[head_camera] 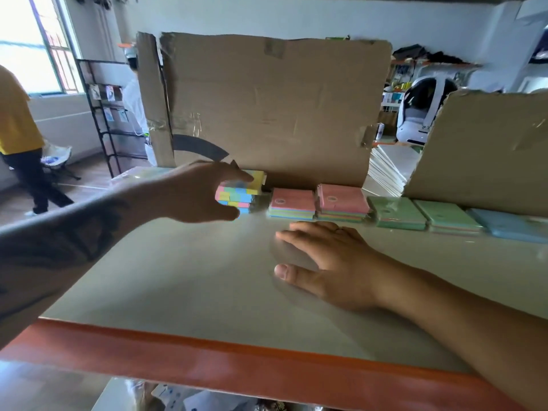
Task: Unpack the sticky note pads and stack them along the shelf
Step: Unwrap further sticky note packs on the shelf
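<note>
A multicoloured stack of sticky note pads (246,191) sits at the back of the grey shelf board (184,277), against a cardboard sheet (272,108). My left hand (201,191) holds this stack, thumb at its front lower edge and fingers over its top. To its right lies a row of wrapped pads: two pink-topped stacks (292,203) (342,201), two green ones (396,212) (447,216) and a blue one (510,225). My right hand (329,262) rests flat on the shelf in front of the pink stacks, fingers straight, holding nothing.
An orange rail (237,363) runs along the shelf's front edge. A second cardboard sheet (480,149) stands at the back right, with a pile of white boards (388,167) beside it. A black wire rack (109,120) and a person in yellow (17,126) are at the left.
</note>
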Demonstrator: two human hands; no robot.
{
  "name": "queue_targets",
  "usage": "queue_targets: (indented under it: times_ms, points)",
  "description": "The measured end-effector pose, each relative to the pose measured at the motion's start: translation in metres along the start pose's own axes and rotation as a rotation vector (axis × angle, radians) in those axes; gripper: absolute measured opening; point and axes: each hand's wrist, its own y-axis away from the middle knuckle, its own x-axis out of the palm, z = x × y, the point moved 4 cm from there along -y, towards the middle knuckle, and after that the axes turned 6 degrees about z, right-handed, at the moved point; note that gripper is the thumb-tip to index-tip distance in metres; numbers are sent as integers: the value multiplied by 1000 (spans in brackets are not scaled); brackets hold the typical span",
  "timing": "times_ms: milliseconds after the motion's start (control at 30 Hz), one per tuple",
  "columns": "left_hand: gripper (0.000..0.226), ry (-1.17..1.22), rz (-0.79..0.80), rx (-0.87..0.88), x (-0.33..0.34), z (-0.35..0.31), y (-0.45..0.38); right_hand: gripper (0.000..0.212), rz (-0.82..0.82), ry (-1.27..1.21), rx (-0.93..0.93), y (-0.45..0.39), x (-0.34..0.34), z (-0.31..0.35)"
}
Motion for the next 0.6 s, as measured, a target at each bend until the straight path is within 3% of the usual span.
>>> queue_targets:
  times_ms: [600]
  points:
    - [85, 14, -30, 13, 17, -1, 11, 84, 12, -3, 4, -5, 4, -5]
